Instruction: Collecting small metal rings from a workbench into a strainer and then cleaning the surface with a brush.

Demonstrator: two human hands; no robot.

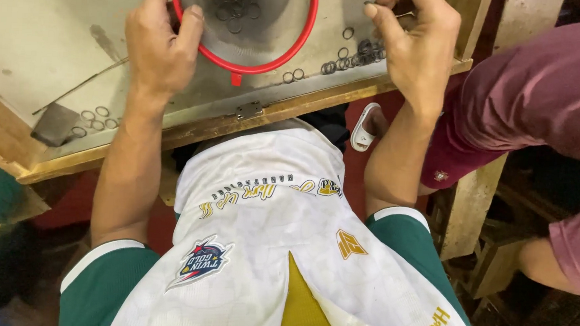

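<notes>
white jersey (259, 247) nearest, hands at red-rimmed bowl (244, 22), loose rings (348, 57) beside

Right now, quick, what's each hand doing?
Left hand: closed on the rim of the red-rimmed bowl.
Right hand: fingers pinched together above the small metal rings; what it holds cannot be told.

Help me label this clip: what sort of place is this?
Probably a small workshop: a worn metal-topped bench, loose metal rings, and a red-rimmed sieve gripped by the left hand.
</notes>
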